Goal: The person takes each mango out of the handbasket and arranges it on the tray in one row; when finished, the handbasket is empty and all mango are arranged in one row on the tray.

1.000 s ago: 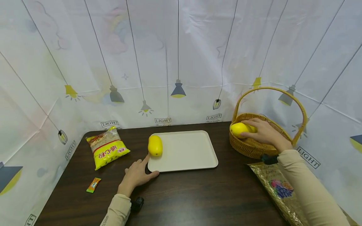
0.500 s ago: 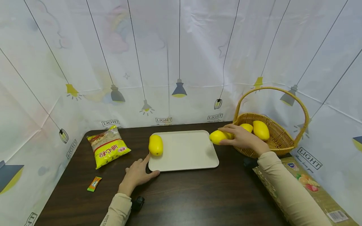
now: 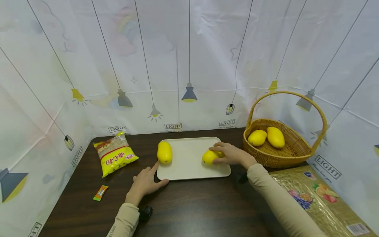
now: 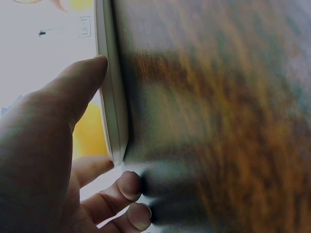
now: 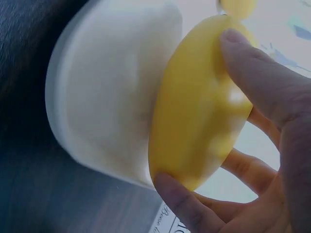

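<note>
My right hand (image 3: 229, 154) holds a yellow mango (image 5: 199, 107) above the right part of a cream rectangular tray (image 3: 188, 164). In the right wrist view, the thumb (image 5: 252, 63) lies on one side of the mango and the fingertips reach its other side. Whether the fruit touches the tray, I cannot tell. A second mango (image 3: 164, 152) lies at the tray's left end. My left hand (image 3: 145, 182) rests at the tray's near left corner, thumb (image 4: 90, 73) and forefinger spread along the rim. Two more mangoes (image 3: 275, 137) lie in a wicker basket (image 3: 266, 159) at the right.
A yellow bag of pasta (image 3: 116, 156) lies at the back left of the dark wooden table (image 3: 189, 210). Nearer is a small orange and green wrapped snack (image 3: 101, 193). A large golden packet (image 3: 322, 197) lies at the right, partly under the right forearm. A printed curtain (image 3: 189, 59) stands behind.
My right hand has carried the mango out of the basket, leftward and over the tray. The left hand has stayed at the tray's corner.
</note>
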{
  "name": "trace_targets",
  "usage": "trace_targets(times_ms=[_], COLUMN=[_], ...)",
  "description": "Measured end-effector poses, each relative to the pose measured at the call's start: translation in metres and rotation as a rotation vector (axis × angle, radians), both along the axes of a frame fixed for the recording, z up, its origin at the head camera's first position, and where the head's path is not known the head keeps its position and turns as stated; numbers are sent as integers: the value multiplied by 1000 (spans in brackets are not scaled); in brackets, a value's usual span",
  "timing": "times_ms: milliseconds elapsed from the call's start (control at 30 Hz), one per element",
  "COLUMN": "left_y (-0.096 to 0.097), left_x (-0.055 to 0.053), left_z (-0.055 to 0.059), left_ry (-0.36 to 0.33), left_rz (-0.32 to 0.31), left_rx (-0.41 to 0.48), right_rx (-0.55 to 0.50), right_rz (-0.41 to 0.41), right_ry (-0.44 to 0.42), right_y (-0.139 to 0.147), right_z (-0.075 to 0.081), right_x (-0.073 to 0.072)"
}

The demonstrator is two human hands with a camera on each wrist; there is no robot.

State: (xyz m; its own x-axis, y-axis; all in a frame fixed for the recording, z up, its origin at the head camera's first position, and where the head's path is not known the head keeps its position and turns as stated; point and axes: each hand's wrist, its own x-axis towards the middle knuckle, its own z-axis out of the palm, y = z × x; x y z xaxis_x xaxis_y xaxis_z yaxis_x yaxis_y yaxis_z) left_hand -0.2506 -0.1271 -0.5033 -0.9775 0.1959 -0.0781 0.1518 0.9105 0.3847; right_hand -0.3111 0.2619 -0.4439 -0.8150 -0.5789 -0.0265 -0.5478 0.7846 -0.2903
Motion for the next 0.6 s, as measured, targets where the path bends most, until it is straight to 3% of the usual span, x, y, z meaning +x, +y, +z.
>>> trace_targets(times_ms=[167, 600], left_y=[0, 1], left_x=[0, 0], left_z=[1, 2], left_ry=[8, 8], left_rz=[2, -1], left_rx=[-4, 3], right_rx=[12, -60], right_rz=[2, -84], right_ry=[16, -14], right_y=[-8, -30], right_z=[-5, -19], right_x=[-1, -3])
